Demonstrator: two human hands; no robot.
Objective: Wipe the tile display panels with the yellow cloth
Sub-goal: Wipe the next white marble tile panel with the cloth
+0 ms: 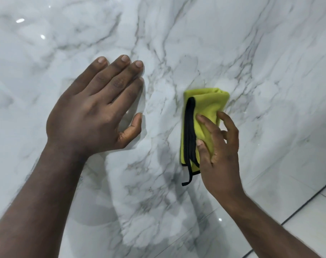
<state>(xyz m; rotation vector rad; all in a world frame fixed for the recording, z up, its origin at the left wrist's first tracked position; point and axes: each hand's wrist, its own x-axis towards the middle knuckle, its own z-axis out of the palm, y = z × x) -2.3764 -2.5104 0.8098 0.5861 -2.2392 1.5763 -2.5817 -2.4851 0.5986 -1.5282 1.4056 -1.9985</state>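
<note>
Looks mid-wipe: the right hand (217, 146) grips the folded yellow cloth (203, 116) against the marble panel (177, 43), the left hand (95, 110) rests flat beside it, most of the panel probably left.

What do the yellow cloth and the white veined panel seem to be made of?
The folded yellow cloth with black edging looks like microfibre: matte, fuzzy, creased. The white grey-veined panel looks like polished marble or marble-print ceramic tile; its glossy face shows bright reflections.

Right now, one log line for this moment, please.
left hand: flat on white marble-veined tile panel | right hand: holds folded yellow black-edged cloth against panel
</note>
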